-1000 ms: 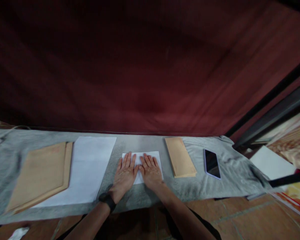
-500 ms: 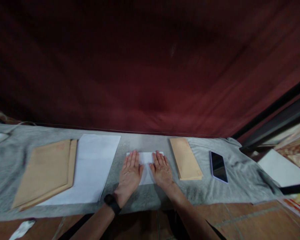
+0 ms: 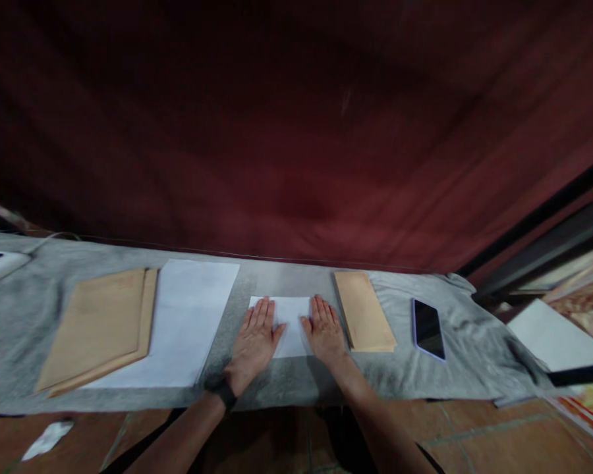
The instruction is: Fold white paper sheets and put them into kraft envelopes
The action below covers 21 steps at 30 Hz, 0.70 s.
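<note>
A small folded white sheet of paper (image 3: 292,327) lies on the grey cloth between my hands. My left hand (image 3: 257,334) rests flat on its left side, fingers stretched out and thumb apart. On the right edge of the paper, my right hand (image 3: 323,332) lies flat too, its fingers extended. Both palms cover the side edges of the sheet. Just right of my right hand is a stack of narrow brown envelopes (image 3: 364,311). Farther left, large brown envelopes (image 3: 99,322) overlap a stack of white paper (image 3: 190,322).
A phone (image 3: 429,329) with a purple edge lies on the grey cloth (image 3: 479,349) at the right. A white device (image 3: 0,266) with a cable sits at the far left. Behind the cloth hangs a dark red curtain (image 3: 296,164). A crumpled white scrap (image 3: 48,440) is on the tiled floor.
My right hand has slid slightly right across the paper, widening the gap between my hands and uncovering more of the sheet. My left hand stays about in place. The view has shifted slightly.
</note>
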Available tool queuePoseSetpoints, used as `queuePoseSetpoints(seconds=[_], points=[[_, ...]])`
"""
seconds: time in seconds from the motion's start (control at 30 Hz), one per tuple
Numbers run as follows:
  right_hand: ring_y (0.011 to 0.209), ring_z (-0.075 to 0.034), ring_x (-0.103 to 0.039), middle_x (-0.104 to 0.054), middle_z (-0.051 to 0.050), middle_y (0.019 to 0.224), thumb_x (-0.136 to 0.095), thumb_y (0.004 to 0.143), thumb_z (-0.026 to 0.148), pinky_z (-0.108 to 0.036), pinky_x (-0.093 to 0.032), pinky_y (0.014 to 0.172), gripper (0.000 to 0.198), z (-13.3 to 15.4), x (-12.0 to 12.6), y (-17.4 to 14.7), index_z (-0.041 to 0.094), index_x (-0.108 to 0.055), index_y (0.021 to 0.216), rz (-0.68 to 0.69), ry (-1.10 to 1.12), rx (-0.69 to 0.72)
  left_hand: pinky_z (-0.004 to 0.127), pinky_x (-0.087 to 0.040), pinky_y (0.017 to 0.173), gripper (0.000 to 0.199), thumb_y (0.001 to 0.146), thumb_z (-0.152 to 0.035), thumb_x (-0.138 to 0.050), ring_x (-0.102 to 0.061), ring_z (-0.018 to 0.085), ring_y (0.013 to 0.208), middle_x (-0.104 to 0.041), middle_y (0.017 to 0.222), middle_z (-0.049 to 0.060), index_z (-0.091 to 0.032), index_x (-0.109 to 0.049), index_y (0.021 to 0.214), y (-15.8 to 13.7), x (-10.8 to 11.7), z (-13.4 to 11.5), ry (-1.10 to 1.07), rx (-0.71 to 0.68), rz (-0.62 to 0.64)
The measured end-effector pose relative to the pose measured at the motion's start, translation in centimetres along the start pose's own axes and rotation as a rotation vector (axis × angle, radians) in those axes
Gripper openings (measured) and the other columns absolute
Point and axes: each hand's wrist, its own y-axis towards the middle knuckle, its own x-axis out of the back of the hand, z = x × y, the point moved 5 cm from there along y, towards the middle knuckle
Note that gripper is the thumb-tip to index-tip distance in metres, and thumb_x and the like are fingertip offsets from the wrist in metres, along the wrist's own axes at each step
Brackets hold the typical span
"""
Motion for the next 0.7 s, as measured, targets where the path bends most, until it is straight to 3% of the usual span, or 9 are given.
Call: queuePoseSetpoints(seconds=[0.2, 0.37, 0.5, 0.6, 0.7], points=[[0.129, -0.032, -0.055, -0.057, -0.022, 0.143, -0.042, 0.102, 0.034, -0.048, -0.042, 0.108, 0.053, -1.0, 1.5, -0.1, 0.006, -0.047, 0.147, -0.049, -0.011, -0.074, 0.050, -0.029, 0.122, 0.073, 0.100, -0.054, -0.029, -0.034, 0.031, 0.149, -0.040, 0.158, 0.021, -0.003, -0.040, 0.152, -0.6, 0.0, 1.3, 0.017, 0.058, -0.033], [0.101, -0.030, -0.070, -0.070, -0.022, 0.121, -0.053, 0.094, 0.034, -0.038, -0.054, 0.087, 0.051, -2.7, 2.3, 0.2, 0.008, -0.058, 0.138, 0.033, 0.099, -0.301, 0.050, -0.027, 0.123, 0.076, 0.100, -0.055, -0.028, -0.033, 0.032, 0.150, -0.038, 0.159, 0.022, -0.001, -0.041, 0.151, -0.5, 0.0, 1.2, 0.020, 0.072, -0.014], [0.088, -0.027, -0.073, -0.076, -0.013, 0.101, -0.064, 0.085, 0.035, -0.033, -0.055, 0.076, 0.039, -4.1, 1.5, 0.8, 0.017, -0.069, 0.120, 0.136, 0.516, -0.457, 0.049, -0.026, 0.123, 0.073, 0.100, -0.054, -0.028, -0.033, 0.031, 0.150, -0.038, 0.159, 0.020, -0.002, -0.041, 0.151, -0.6, 0.0, 1.2, 0.017, 0.073, -0.003], [0.079, -0.024, -0.073, -0.077, -0.006, 0.085, -0.065, 0.084, 0.038, -0.031, -0.055, 0.068, 0.027, -4.1, 1.3, 1.4, 0.020, -0.073, 0.102, 0.224, 0.772, -0.500, 0.050, -0.025, 0.123, 0.073, 0.101, -0.054, -0.029, -0.033, 0.031, 0.150, -0.037, 0.159, 0.021, -0.002, -0.041, 0.151, -0.5, 0.0, 1.4, -0.001, 0.064, -0.014], [0.076, -0.024, -0.073, -0.077, -0.007, 0.085, -0.065, 0.083, 0.042, -0.031, -0.057, 0.065, 0.035, -3.5, 2.2, 2.2, 0.015, -0.072, 0.102, 0.226, 1.043, -0.605, 0.054, -0.024, 0.123, 0.073, 0.100, -0.056, -0.030, -0.034, 0.034, 0.149, -0.040, 0.157, 0.023, -0.003, -0.045, 0.148, 0.0, 0.6, 1.6, -0.104, 0.098, -0.005]])
